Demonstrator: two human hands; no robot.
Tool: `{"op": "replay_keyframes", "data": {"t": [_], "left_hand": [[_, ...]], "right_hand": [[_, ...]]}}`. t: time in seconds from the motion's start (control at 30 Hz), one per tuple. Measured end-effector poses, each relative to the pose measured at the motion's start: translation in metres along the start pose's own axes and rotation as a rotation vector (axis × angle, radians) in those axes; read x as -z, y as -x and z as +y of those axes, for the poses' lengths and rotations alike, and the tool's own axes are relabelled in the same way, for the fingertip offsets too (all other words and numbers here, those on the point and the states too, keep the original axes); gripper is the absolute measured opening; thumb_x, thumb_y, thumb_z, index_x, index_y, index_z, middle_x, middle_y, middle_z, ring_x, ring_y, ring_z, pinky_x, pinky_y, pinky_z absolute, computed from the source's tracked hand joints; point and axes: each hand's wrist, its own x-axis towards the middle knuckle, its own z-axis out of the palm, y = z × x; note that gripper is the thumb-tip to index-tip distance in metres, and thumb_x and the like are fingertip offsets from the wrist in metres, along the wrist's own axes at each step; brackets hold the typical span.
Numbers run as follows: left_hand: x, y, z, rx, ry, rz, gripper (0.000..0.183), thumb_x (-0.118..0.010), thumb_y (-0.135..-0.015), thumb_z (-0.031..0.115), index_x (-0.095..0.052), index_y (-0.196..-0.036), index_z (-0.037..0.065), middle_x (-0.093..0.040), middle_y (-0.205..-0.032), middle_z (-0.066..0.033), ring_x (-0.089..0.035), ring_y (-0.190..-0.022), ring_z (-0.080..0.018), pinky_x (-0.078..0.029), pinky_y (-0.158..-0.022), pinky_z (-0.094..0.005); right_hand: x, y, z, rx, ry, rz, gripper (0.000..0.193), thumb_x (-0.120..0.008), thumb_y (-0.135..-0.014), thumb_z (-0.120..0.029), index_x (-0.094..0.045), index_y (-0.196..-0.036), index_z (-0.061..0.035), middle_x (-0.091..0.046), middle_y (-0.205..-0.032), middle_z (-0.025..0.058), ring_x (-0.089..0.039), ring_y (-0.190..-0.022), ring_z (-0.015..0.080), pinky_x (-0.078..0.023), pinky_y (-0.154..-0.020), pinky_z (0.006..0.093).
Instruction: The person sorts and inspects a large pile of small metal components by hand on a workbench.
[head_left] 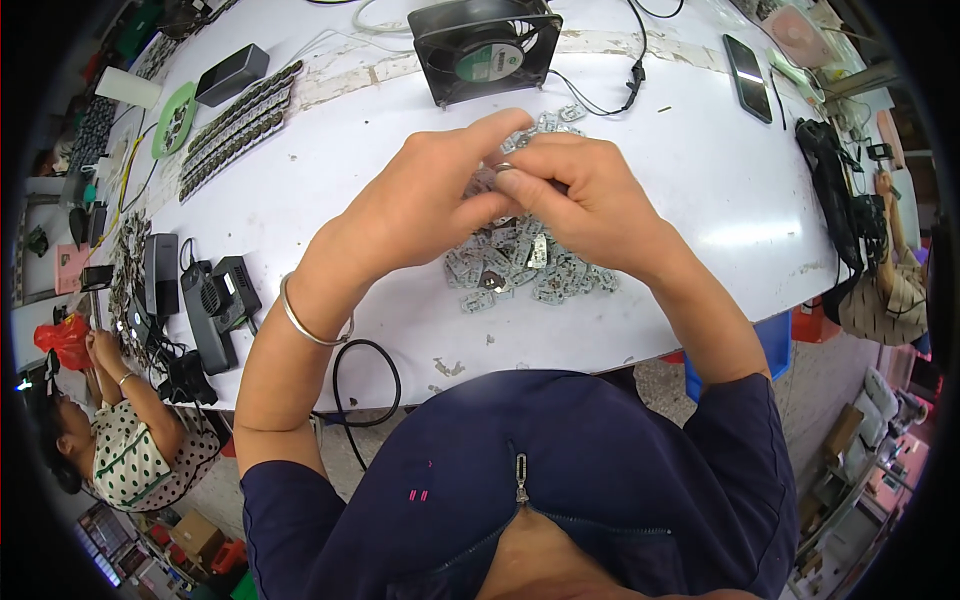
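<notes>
My left hand (425, 205) and my right hand (580, 195) meet above a white table (700, 190). Together they pinch a small metal part (488, 182) between their fingertips; most of it is hidden by the fingers. A silver bangle (305, 325) sits on my left wrist. Under the hands lies a loose pile of small flat grey pieces (525, 265), several of them spread toward the table's front edge.
A black square fan (485, 50) stands at the back with its cable (610, 95). A dark phone (747, 63) lies at the right. Rows of small parts (235, 125) and black adapters (215, 300) fill the left. Another person (120, 440) sits at the lower left.
</notes>
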Motion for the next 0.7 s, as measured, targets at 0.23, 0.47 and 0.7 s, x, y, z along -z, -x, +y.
{"op": "replay_keyframes", "data": {"t": [0.23, 0.47, 0.7], "left_hand": [[0.013, 0.001, 0.006, 0.159, 0.016, -0.117, 0.064, -0.072, -0.075, 0.001, -0.051, -0.135, 0.003, -0.070, -0.092, -0.0099, -0.061, -0.061, -0.0121, -0.050, -0.059, -0.0260], [0.037, 0.003, -0.008, 0.377, 0.120, -0.245, 0.020, -0.066, -0.090, 0.014, -0.065, -0.104, -0.001, -0.063, -0.073, -0.0001, -0.058, -0.064, -0.0061, -0.046, -0.056, -0.0204], [0.044, 0.008, -0.017, 0.291, 0.505, -0.372, 0.022, -0.061, -0.095, 0.020, -0.064, -0.090, -0.001, -0.060, -0.066, 0.0010, -0.054, -0.062, -0.0040, -0.040, -0.052, -0.0194]], "right_hand": [[-0.002, -0.015, 0.003, 0.067, 0.008, -0.085, 0.020, -0.061, -0.089, -0.017, -0.065, -0.079, 0.0004, -0.061, -0.068, 0.0133, -0.058, -0.066, 0.0287, -0.047, -0.062, 0.0399], [0.013, -0.028, -0.002, -0.124, -0.037, -0.043, 0.024, -0.060, -0.086, -0.016, -0.057, -0.072, 0.0037, -0.050, -0.061, 0.0120, -0.045, -0.056, 0.0196, -0.039, -0.055, 0.0347], [0.008, -0.025, 0.008, -0.144, -0.370, -0.177, 0.024, -0.060, -0.092, -0.019, -0.062, -0.079, 0.0007, -0.048, -0.061, -0.0026, -0.041, -0.058, 0.0064, -0.035, -0.052, 0.0264]]}}
